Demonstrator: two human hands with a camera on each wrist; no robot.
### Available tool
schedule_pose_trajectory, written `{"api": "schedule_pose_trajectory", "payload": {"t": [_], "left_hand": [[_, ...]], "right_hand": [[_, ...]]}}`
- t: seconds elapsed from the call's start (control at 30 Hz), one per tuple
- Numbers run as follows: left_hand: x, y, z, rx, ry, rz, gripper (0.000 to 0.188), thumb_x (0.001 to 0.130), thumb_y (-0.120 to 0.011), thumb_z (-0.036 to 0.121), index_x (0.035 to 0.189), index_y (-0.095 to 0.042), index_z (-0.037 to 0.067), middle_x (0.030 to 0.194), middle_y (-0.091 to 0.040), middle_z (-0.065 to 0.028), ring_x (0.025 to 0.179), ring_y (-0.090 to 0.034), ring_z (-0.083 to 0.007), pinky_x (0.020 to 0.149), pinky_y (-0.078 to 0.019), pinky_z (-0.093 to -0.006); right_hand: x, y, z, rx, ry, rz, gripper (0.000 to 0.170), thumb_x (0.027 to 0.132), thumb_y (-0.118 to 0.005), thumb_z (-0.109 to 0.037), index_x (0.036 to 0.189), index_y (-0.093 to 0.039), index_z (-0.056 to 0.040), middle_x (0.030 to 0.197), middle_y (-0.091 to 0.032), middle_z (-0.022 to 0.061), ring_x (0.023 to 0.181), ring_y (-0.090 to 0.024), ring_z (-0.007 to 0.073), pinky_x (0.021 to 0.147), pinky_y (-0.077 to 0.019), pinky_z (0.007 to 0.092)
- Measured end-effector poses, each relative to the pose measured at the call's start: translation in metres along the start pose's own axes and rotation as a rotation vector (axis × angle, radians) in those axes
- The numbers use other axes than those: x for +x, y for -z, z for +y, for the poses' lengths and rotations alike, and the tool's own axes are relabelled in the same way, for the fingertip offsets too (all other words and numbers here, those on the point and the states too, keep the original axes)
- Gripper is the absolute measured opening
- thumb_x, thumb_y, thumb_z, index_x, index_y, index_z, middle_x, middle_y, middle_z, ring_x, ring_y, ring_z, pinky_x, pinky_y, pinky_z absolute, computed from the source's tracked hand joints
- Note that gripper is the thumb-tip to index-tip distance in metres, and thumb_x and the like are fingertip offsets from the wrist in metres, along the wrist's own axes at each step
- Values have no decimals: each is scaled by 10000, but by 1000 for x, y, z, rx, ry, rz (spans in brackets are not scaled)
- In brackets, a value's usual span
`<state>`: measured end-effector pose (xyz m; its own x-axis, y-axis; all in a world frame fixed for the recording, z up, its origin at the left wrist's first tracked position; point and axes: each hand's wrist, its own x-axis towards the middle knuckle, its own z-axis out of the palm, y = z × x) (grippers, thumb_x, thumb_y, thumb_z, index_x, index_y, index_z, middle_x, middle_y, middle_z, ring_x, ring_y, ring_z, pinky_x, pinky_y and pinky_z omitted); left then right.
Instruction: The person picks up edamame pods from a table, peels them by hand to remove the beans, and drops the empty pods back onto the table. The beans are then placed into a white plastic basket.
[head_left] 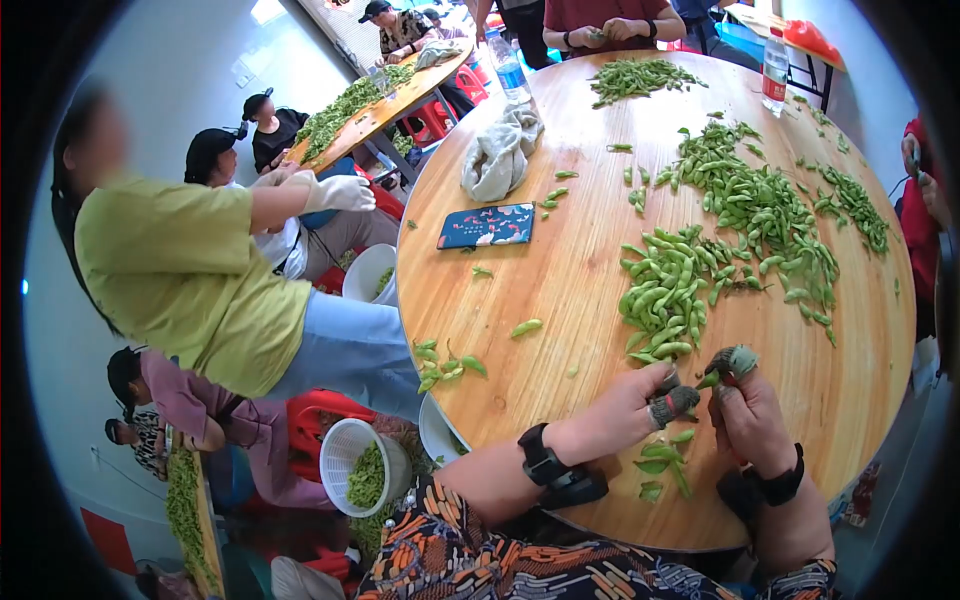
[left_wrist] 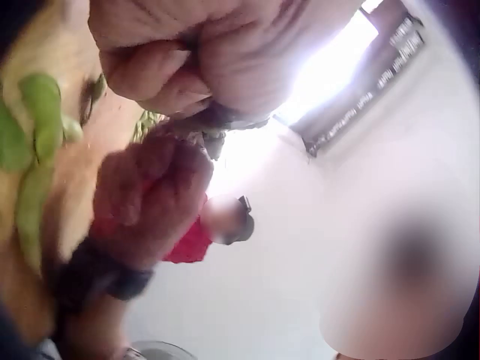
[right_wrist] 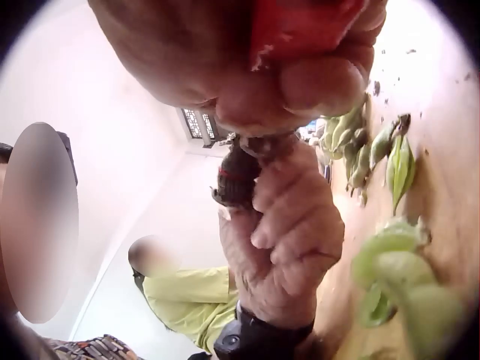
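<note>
Just on your side of the pod pile (head_left: 665,290) on the round table (head_left: 520,380), your two hands met at the fingertips, close above the wood. Your right hand (head_left: 755,425) pinched a green pod (head_left: 708,381), its fingers bent in narrow, and a red item (right_wrist: 300,34) lay against its palm; what that was, you could not tell from these views. Your left hand (head_left: 635,410) had its fingers curled right beside the pod, but whether it gripped the pod too could not be told. Dark knitted covers (head_left: 673,406) wrapped some of your fingertips. Nearer you than the pile, between your wrists, lay a few loose pods (head_left: 662,460). Left of the pile were a blue floral case (head_left: 487,227) and, beyond that, a crumpled cloth (head_left: 500,155). On the pile's far side stood a red-labelled bottle (head_left: 775,75).
</note>
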<state>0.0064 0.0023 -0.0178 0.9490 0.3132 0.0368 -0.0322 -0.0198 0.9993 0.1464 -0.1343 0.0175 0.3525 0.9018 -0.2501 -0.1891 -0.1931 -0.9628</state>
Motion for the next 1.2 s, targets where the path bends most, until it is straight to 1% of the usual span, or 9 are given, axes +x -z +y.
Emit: {"api": "schedule_pose_trajectory", "payload": {"t": [0.07,0.27,0.4,0.57,0.63,0.73,0.77,1.1,1.2], "left_hand": [[-3,4,0,74,-18,-16,278,925,-573,282,858,-508,20,700,-428,37,669,-389,-61,582,-386,-250],[-4,5,13,115,88,-184,253,923,-572,264,889,-555,14,750,-500,10,738,-439,-55,641,-415,-247],[-5,5,12,-40,107,-277,223,929,-557,240,939,-570,18,761,-510,17,752,-445,-53,658,-422,-237],[-5,9,5,63,213,-265,186,931,-548,181,998,-566,8,806,-522,39,778,-450,-46,672,-419,-232],[-4,7,12,-39,196,-278,183,923,-556,164,1027,-567,12,854,-532,43,803,-457,-44,700,-416,-224],[-4,8,10,-45,189,-294,188,919,-562,157,1042,-566,15,885,-534,45,816,-454,-40,713,-411,-215],[-4,9,9,-3,189,-300,192,916,-566,155,1048,-564,16,898,-534,46,821,-451,-38,718,-409,-211],[-4,1,4,-45,185,-93,101,883,-545,87,947,-582,18,756,-513,41,699,-432,-44,613,-408,-225],[-2,15,20,-131,369,-92,173,866,-496,26,1012,-588,38,826,-532,49,748,-437,-31,661,-390,-202]], "right_hand": [[1,-1,2,-411,225,45,140,901,-452,-11,1018,-523,-44,675,-549,58,539,-538,137,500,-420,270],[1,-9,14,-524,584,-63,188,820,-518,38,998,-534,-21,698,-558,170,638,-595,332,582,-472,346],[-2,3,-2,-487,335,-213,144,823,-502,15,962,-521,-18,705,-562,173,659,-593,348,578,-467,362],[3,1,11,-645,398,-147,76,845,-468,-73,891,-476,-13,684,-556,179,632,-586,351,549,-451,404],[2,0,15,-512,355,-161,109,858,-403,-24,910,-499,-26,652,-548,71,554,-547,175,515,-439,294],[2,0,13,-469,283,-192,100,881,-403,-42,910,-498,-27,652,-541,52,556,-540,151,519,-439,286],[1,-1,6,-442,192,-204,89,850,-462,-75,897,-475,0,637,-560,145,604,-594,322,545,-460,398],[-3,-10,17,-748,477,66,113,854,-521,-116,901,-500,-16,681,-556,215,657,-562,418,566,-458,449],[-6,1,-2,-716,393,74,114,842,-534,-128,901,-511,-34,677,-559,202,641,-565,405,564,-458,457]]}}
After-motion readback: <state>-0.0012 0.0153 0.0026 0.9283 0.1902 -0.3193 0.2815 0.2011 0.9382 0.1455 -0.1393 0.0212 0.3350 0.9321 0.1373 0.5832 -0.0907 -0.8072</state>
